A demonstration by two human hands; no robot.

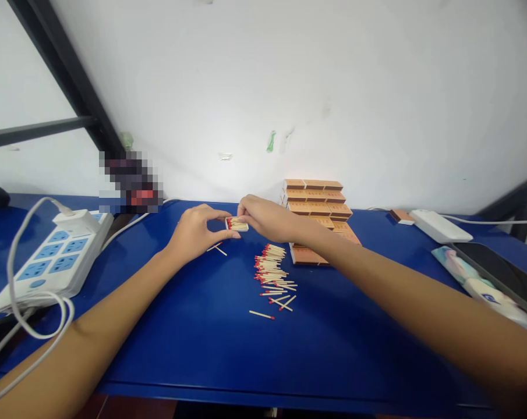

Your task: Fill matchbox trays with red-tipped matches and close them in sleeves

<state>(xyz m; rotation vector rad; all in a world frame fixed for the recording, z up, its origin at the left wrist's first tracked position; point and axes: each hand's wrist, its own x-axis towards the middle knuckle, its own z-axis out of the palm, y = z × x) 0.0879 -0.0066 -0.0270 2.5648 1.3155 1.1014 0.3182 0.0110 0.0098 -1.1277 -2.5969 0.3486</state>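
Note:
A small white matchbox tray (244, 229) full of red-tipped matches is gripped at its left end between the thumb and fingers of my left hand (195, 230). My right hand (267, 218) bends over the tray's right end, its closed fingertips on the matches there. Exactly what those fingertips pinch is partly hidden. Below my right wrist lies a loose pile of matches (271, 265), most with red heads to the left. One single match (262, 315) rests nearer the front. A couple of stray matches (217, 248) lie just under my left hand.
Stacked orange-brown matchboxes (318, 208) stand in rows against the wall, partly behind my right forearm. A lone matchbox (402, 217) and a white charger-like block (441, 226) sit to the right, near a dark phone (499, 273). A power strip (56, 256) with white cables occupies the left.

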